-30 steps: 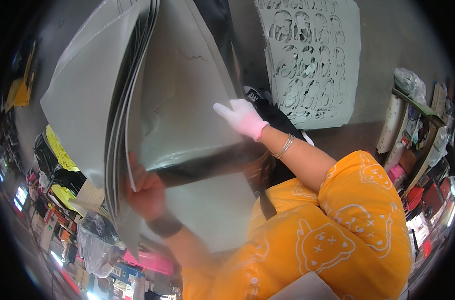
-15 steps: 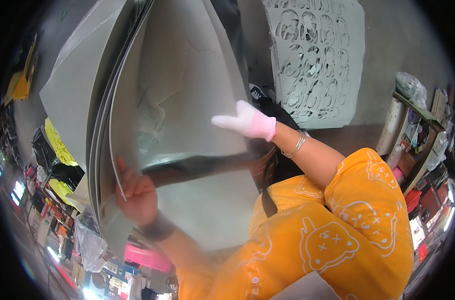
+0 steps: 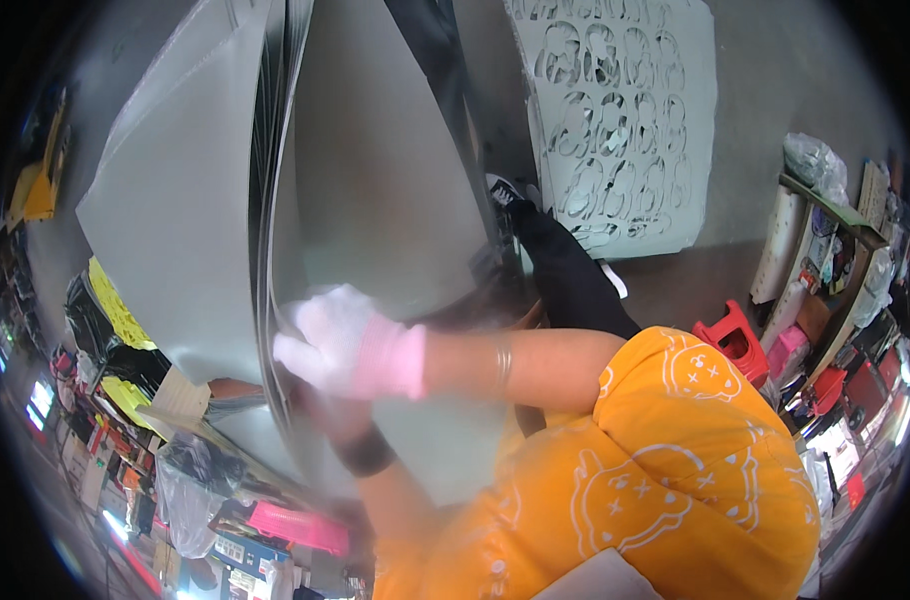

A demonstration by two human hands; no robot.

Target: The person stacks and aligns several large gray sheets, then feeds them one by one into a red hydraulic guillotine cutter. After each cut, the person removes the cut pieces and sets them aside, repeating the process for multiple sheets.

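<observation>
Several large grey sheets (image 3: 185,190) stand on edge in front of me, bowed and fanned apart, their near edges bunched together. Bare and dark-banded at the wrist, my left hand (image 3: 345,418) is wrapped round the lower part of these edges. Some of its fingers show on the sheets' left side; the rest are hidden behind my other hand. My right hand (image 3: 347,345), in a white glove with a pink cuff, is closed at the sheet edges just above it, a little blurred. To their right another broad grey sheet (image 3: 385,180) spreads out.
A pale sheet with rows of cut-out shapes (image 3: 620,130) lies on the floor at the far right. My black-clad leg (image 3: 575,270) extends toward it. A red stool (image 3: 735,345) and a cluttered rack (image 3: 835,215) stand right; a pink basket (image 3: 300,527) is lower left.
My gloved right hand has swung left from over the open sheet to the sheet edges, overlapping my left hand. The sheets' near edges have shifted right and bunched closer.
</observation>
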